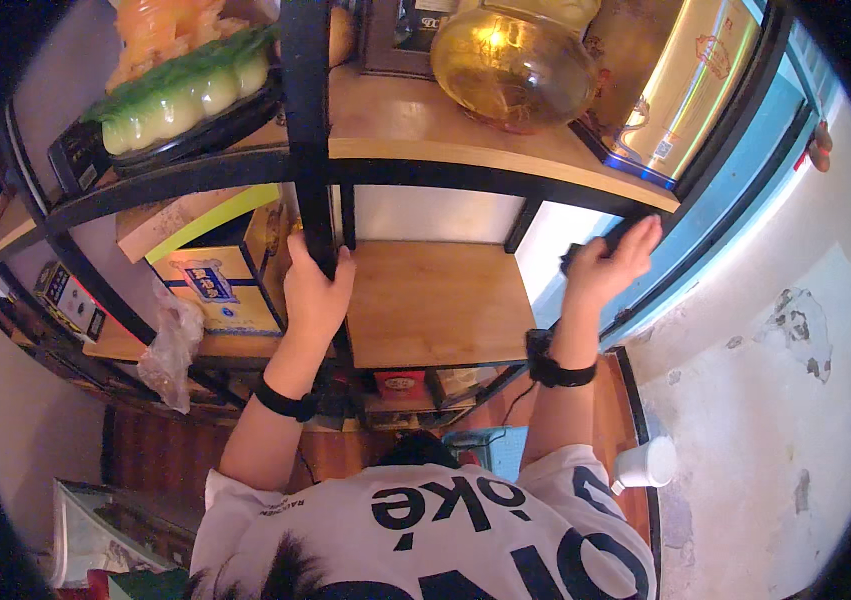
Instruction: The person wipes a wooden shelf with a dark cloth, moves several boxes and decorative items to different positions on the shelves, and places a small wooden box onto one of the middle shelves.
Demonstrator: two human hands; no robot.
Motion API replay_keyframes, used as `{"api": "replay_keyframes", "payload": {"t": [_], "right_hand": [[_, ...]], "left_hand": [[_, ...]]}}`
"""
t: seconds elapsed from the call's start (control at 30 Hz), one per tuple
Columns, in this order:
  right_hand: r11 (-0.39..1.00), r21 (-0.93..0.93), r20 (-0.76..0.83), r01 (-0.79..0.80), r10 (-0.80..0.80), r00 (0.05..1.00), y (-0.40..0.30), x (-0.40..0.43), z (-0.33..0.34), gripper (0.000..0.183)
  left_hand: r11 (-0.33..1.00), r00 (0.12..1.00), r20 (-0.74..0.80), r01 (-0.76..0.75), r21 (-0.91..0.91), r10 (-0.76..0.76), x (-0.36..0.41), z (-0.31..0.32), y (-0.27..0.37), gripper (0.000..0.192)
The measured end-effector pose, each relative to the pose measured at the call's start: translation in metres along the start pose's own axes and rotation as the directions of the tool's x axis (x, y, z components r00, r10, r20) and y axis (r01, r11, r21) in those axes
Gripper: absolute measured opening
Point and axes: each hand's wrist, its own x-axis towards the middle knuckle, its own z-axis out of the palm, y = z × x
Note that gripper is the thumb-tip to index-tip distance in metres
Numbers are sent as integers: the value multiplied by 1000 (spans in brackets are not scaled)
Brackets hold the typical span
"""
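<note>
My left hand (318,289) is wrapped around a black upright post (313,202) of a shelving unit, thumb on its right side. Under the right end of the upper wooden shelf (425,148) is my right hand (609,259), its fingers raised at the black frame. Something dark shows behind that hand; whether it is held cannot be told. Between the hands lies a bare wooden shelf board (440,304). A gold box (219,289) with a blue label stands left of my left hand, and a crumpled clear plastic bag (174,345) hangs by its corner.
Above are a glass jar of amber liquid (515,67), a tall gold box (684,90) and a glossy cabbage ornament (185,112). A red box (400,384) sits lower down. A blue plastic basket (500,450) is on the floor, a white cup-like object (647,463) near the right wall.
</note>
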Motion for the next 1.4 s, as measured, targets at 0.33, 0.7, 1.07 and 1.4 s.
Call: {"api": "replay_keyframes", "payload": {"t": [0.33, 0.7, 1.07, 1.4], "right_hand": [[988, -119, 84, 99, -89, 992, 17, 9, -11, 61], [951, -294, 143, 97, -57, 988, 21, 26, -16, 55], [981, -186, 254, 62, -13, 967, 43, 7, -19, 61], [972, -191, 306, -138, 192, 932, 62, -100, -17, 71]], "left_hand": [[1000, 999, 45, 15, -25, -14, 2, -2, -4, 36], [991, 991, 101, 98, -95, -88, -2, 3, -22, 43], [983, 982, 116, 161, -85, -150, -1, 3, -14, 40], [1000, 1000, 21, -1, -30, 2, 0, 1, -5, 40]]}}
